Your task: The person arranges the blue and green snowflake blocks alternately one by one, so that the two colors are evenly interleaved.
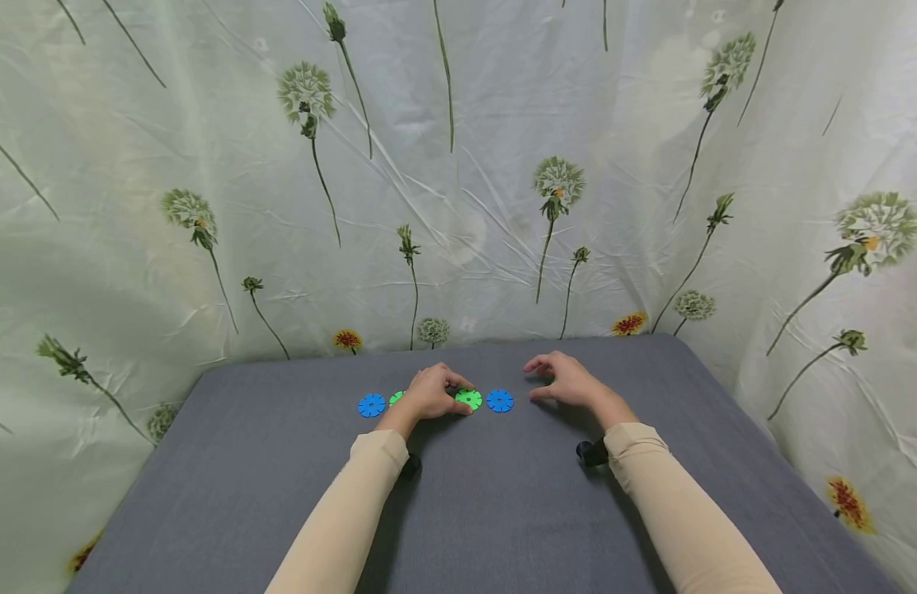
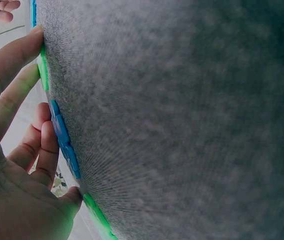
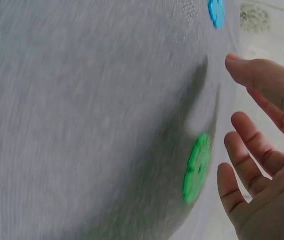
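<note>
Notched flat plastic discs lie in a row on the cloth. My left hand (image 1: pixel 429 394) is low over the row, thumb and a finger at opposite edges of a green disc (image 1: pixel 468 399), pinching it. Under that palm, a blue disc (image 2: pixel 64 140) shows in the left wrist view but is hidden from the head view. Just right of the pinched disc lies another blue disc (image 1: pixel 500 401). My right hand (image 1: pixel 570 384) hovers farther right, fingers loosely bent and thumb apart, holding nothing. Below its fingers lies a green disc (image 3: pixel 197 169), mostly covered in the head view.
At the row's left end are a blue disc (image 1: pixel 371 405) and a green disc (image 1: pixel 397 398) partly behind my left hand. The grey cloth-covered table (image 1: pixel 503 511) reaches back to a hanging flowered curtain (image 1: pixel 473 206).
</note>
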